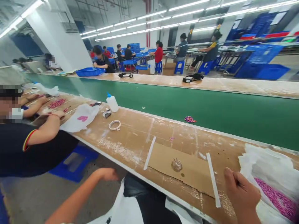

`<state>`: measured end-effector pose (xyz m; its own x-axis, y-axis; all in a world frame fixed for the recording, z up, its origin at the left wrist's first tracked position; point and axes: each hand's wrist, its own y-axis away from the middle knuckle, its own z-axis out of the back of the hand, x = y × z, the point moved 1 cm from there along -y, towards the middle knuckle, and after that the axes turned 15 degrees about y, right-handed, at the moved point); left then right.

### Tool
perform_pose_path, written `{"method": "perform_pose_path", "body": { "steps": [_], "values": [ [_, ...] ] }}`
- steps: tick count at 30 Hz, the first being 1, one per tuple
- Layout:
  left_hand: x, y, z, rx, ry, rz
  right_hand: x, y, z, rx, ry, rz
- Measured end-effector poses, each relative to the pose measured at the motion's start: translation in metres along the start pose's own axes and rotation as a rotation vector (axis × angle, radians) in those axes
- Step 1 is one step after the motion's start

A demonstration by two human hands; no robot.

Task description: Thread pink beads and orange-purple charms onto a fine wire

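Observation:
My left hand [108, 174] hangs below the table's front edge, beside my lap, blurred; its fingers are smeared. My right hand [243, 189] is curled over the table at the right, between a taped cardboard sheet [163, 154] and a white plastic bag [249, 158] with many small pink pieces [275, 196]. Whether its fingers hold anything is hidden. On the cardboard stands a small clear round dish [177, 165]. Behind the sheet lie a few tiny pink pieces [172, 139].
A tape roll [114, 125], a white bottle with blue cap [112, 103] and another plastic bag [81, 124] lie to the left. A co-worker's arm [45, 129] rests on the table there. Colourful pieces [190, 119] sit on the green belt [224, 112].

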<state>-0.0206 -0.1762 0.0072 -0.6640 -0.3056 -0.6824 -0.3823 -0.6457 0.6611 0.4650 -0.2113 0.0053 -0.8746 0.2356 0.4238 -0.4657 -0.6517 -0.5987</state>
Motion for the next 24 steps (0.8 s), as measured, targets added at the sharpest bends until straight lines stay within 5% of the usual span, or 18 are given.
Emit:
{"method": "perform_pose_path", "body": {
  "steps": [4,8,11,15,20,24],
  "values": [
    [-0.026,-0.006,0.030,0.198,0.049,-0.009,0.008,-0.006,-0.023,0.142,-0.036,0.112],
    [-0.080,-0.053,0.051,-0.038,0.024,-0.302,0.012,-0.024,-0.045,0.162,-0.053,0.185],
    [-0.122,-0.106,0.039,-0.215,-0.010,-0.503,0.014,-0.032,-0.062,0.110,-0.028,0.244],
    [-0.164,-0.157,0.000,-0.231,-0.046,-0.750,0.020,-0.034,-0.073,-0.009,0.139,0.314],
    [-0.166,-0.184,-0.026,-0.276,-0.077,-0.908,0.025,-0.033,-0.082,0.018,0.409,0.486],
    [-0.151,-0.194,-0.026,-0.349,-0.117,-0.897,0.014,-0.021,-0.088,0.026,0.303,0.558]
  ]
}}
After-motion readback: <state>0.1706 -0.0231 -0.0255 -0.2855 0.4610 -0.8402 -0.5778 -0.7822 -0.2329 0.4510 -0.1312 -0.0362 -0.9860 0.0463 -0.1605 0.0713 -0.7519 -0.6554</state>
